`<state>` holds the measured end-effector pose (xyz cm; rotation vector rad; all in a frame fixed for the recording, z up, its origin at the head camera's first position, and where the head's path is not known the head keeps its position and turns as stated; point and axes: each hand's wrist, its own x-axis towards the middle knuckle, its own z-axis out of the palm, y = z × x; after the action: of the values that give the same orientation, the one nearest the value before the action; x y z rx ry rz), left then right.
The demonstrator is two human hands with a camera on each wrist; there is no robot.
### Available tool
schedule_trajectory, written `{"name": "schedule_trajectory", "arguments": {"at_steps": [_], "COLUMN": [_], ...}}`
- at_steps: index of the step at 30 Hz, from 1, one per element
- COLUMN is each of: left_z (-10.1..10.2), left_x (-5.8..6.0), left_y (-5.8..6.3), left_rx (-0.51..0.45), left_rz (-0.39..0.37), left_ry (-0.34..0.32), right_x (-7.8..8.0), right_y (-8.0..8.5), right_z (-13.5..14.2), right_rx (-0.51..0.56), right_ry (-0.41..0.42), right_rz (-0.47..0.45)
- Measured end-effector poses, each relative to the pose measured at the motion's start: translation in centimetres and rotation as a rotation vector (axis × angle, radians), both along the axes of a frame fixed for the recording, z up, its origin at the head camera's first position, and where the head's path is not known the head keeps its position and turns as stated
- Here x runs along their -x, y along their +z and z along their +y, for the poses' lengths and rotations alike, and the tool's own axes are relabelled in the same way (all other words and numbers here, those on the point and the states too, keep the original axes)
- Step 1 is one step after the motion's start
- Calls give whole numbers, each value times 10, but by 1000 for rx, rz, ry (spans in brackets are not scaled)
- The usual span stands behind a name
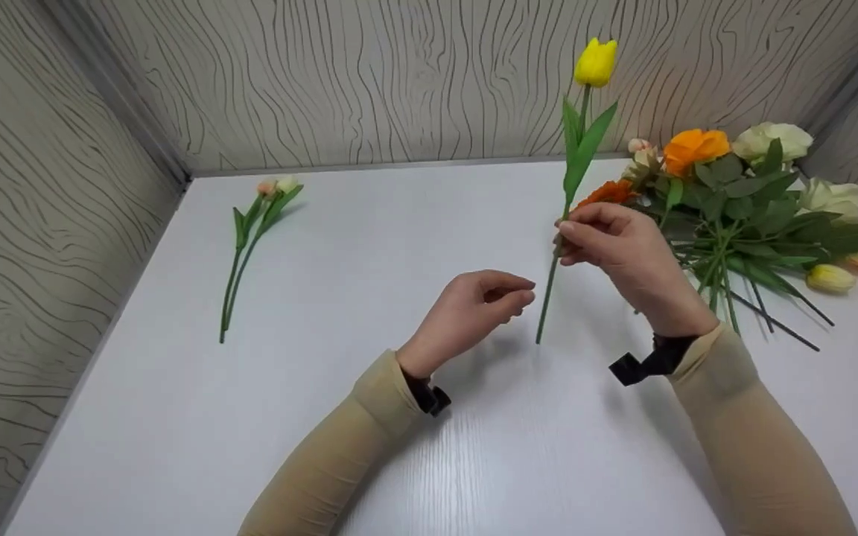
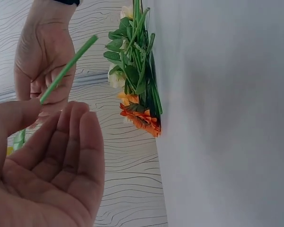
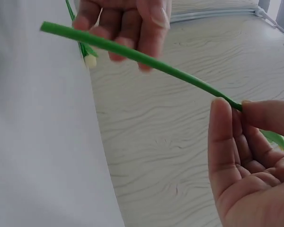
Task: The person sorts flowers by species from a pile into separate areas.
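A yellow tulip with a green stem and long leaves stands nearly upright above the white table. My right hand pinches its stem between thumb and fingertips, below the leaves. The stem's lower end hangs free, as the right wrist view shows with the green stem slanting out of the pinch. Just left of the stem, my left hand hovers with relaxed, slightly bent fingers and a gap between thumb and fingertips. Nothing is in its grasp in the left wrist view, where its fingers lie side by side.
A pile of artificial flowers lies at the right, with an orange flower, white blooms and a yellow tulip bud. At the far left of the white table lie two pale tulips. A patterned wall panel rises behind.
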<state>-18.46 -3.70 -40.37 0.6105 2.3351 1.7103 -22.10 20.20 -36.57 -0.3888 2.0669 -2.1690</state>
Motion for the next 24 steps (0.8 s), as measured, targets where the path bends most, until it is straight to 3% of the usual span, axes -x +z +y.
{"name": "schedule_trajectory", "arguments": {"at_steps": [3, 8, 17, 24], "left_z": [2, 4, 4, 3], "left_x": [-1, -1, -1, -1], "left_y": [-1, -2, -3, -5], "left_rx": [-81, -155, -126, -166], "left_rz": [-76, -123, -167, -145], "left_ry": [-35, -53, -70, -40], "right_x": [-2, -4, -1, -1], "right_y": [-3, -8, -7, -8], "right_z": [-10, -16, -15, -15], "right_rx": [58, 68, 154, 91], "right_ry": [2, 8, -21, -9], "right_rz": [-2, 0, -35, -18]}}
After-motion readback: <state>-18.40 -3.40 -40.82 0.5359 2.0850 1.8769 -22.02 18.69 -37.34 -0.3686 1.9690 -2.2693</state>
